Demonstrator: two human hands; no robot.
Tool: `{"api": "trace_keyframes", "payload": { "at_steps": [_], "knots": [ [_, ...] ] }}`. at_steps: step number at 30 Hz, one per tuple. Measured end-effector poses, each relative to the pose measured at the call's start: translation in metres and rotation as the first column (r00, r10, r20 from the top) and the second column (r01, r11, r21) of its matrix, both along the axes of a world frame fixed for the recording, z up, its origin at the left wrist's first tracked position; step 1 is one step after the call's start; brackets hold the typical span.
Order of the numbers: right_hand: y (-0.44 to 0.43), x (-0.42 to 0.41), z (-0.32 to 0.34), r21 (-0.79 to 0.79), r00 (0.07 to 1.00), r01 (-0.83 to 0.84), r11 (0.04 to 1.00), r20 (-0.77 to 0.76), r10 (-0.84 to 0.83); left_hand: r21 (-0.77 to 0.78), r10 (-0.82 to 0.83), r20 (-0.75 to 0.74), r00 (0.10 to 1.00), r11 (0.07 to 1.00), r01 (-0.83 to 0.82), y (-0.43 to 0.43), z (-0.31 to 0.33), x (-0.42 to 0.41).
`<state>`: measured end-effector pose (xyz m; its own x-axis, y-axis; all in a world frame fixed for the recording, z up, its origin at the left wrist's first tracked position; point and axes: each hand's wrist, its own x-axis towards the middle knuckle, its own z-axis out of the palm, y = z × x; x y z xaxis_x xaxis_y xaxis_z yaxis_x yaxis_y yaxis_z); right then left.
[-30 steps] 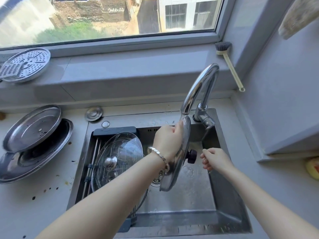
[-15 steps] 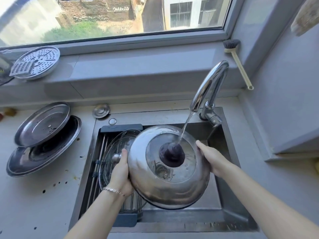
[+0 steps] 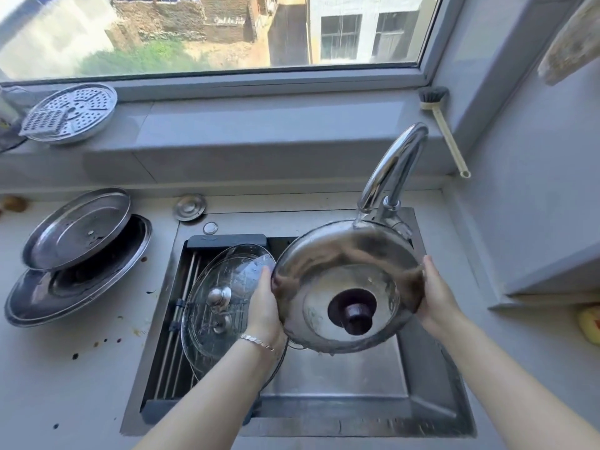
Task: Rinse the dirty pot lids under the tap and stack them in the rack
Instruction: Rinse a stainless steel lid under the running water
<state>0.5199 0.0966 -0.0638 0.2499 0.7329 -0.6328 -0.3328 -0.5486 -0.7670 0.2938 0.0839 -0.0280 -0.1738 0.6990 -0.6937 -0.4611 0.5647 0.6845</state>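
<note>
1. Your left hand [image 3: 264, 306] grips the left rim of the steel lid [image 3: 328, 261], with its fingers curled round the edge.
2. Your right hand [image 3: 436, 297] clasps the opposite rim, so both hands are closed on this one lid.
3. You hold the lid in the air over the sink [image 3: 422, 427], right of centre in the frame. Its top edge is just under the spout of the tap [image 3: 393, 167], where water lands on it.
4. On the left, the lid's rim comes close to the glass lids [image 3: 224, 287] leaning in the rack [image 3: 227, 241], and your left hand sits between them. Below and toward the lower right, the sink floor lies open.
5. The lid is tilted with its domed side toward you. The dark knob [image 3: 357, 315] sits low on that face, its stem pointing toward the bottom of the frame. Being round, the lid has no long axis.
6. Two dirty lids [image 3: 78, 228] lie overlapped on the counter [image 3: 65, 384] at the left of the frame, near the sink's left edge.
</note>
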Motion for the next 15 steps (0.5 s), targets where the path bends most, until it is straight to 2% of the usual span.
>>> {"api": "trace_keyframes", "payload": {
  "at_steps": [2,4,5,8,10,12,15],
  "knots": [
    [-0.01,0.01,-0.021,-0.092,0.984,-0.017,0.996,-0.179,0.0,0.085,-0.04,-0.125,0.991,0.995,0.051,-0.004,0.005,0.004],
    [-0.018,0.016,-0.022,-0.214,0.966,-0.078,0.974,-0.258,0.021,0.196,-0.036,-0.296,0.954,0.976,0.098,-0.008,0.006,0.01],
    [-0.022,0.019,-0.022,-0.266,0.962,-0.119,0.956,-0.271,0.044,0.284,-0.055,-0.379,0.924,0.943,0.173,-0.011,0.009,0.012],
    [-0.032,0.017,-0.016,-0.322,0.919,-0.335,0.886,-0.32,0.231,0.45,-0.108,-0.607,0.787,0.77,0.453,-0.016,0.01,0.015],
    [-0.038,0.009,-0.025,-0.353,0.919,-0.357,0.865,-0.299,0.258,0.46,-0.127,-0.709,0.693,0.662,0.592,-0.016,0.006,0.012],
    [-0.042,0.001,-0.036,-0.369,0.955,-0.277,0.887,-0.203,0.214,0.433,-0.221,-0.697,0.682,0.628,0.647,-0.013,0.004,0.006],
    [-0.045,-0.007,-0.043,-0.265,0.994,-0.096,0.959,-0.079,0.078,0.356,-0.348,-0.546,0.762,0.727,0.587,-0.01,0.003,-0.003]
  ]
}}
